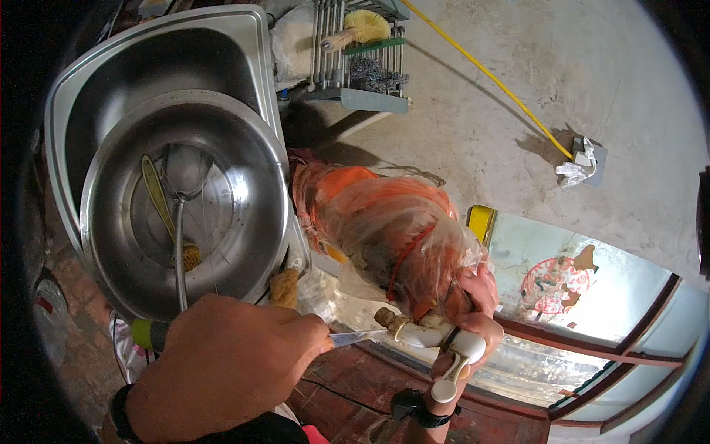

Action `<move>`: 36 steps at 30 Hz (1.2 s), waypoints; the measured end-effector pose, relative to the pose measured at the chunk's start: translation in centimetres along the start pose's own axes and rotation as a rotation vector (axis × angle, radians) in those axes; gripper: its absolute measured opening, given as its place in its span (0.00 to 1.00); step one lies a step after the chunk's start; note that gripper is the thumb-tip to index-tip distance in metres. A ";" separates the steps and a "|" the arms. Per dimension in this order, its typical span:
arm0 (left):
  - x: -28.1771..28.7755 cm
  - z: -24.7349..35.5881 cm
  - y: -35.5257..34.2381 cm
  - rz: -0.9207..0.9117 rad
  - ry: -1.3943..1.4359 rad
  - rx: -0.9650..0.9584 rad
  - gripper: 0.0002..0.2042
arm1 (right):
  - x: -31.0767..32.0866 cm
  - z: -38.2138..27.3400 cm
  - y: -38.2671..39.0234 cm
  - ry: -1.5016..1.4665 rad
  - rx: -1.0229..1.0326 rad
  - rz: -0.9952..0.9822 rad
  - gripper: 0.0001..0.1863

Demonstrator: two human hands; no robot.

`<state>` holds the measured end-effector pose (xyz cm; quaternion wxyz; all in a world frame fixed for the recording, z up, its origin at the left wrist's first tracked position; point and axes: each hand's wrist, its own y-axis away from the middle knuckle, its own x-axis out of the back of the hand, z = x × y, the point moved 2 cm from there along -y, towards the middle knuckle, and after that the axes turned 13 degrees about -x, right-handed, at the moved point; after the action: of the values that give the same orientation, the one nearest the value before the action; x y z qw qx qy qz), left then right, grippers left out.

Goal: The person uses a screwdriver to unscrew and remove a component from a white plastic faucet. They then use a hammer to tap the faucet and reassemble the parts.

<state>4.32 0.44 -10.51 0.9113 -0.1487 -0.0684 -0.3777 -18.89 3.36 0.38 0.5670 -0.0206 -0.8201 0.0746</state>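
My left hand [225, 359] is closed on a flat metal blade [353, 337], probably a knife; its handle is hidden in my fist. The blade reaches toward a white tap [421, 333] with a brass threaded end [388, 320]. Behind the tap, my right hand [477, 296] has its fingers wrapped on the end of an orange bundle [377, 229] covered in crumpled clear plastic. The tap and its lever partly hide that hand and wrist. A piece of yellowish sponge [285, 287] lies at the sink's edge, above my left hand.
A steel sink [163, 29] holds a steel basin [115, 200] with a ladle and yellow-handled brush. A metal rack [325, 66] with brushes and scourers is at the top. A yellow stick [495, 81] leans by the grey wall. A red-framed window [629, 318] is at right.
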 end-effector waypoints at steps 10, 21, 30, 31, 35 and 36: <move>-0.5 -0.9 -0.3 -0.074 -0.102 0.032 0.08 | -0.4 -0.4 -0.5 0.030 0.010 0.034 0.25; 0.3 -0.2 0.0 0.028 0.061 0.039 0.07 | -0.3 -0.9 -0.8 0.045 -0.004 0.042 0.27; -0.2 -0.9 -0.6 0.052 0.091 0.036 0.08 | 0.0 -0.7 -0.7 0.112 -0.032 -0.008 0.29; -0.2 -1.3 -0.6 0.025 0.089 0.071 0.08 | 0.1 -0.6 -0.7 0.112 -0.027 0.005 0.29; -0.4 -1.1 -0.3 0.093 0.253 0.161 0.07 | 0.0 -0.4 -0.5 0.140 -0.022 -0.007 0.27; -0.7 -0.7 -0.3 0.116 0.285 0.154 0.07 | 0.0 -0.4 -0.5 0.115 -0.001 -0.009 0.27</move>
<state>3.64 0.47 -11.23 0.9407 -0.0271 0.0411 -0.3356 -18.44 2.94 0.57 0.6136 -0.0213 -0.7862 0.0705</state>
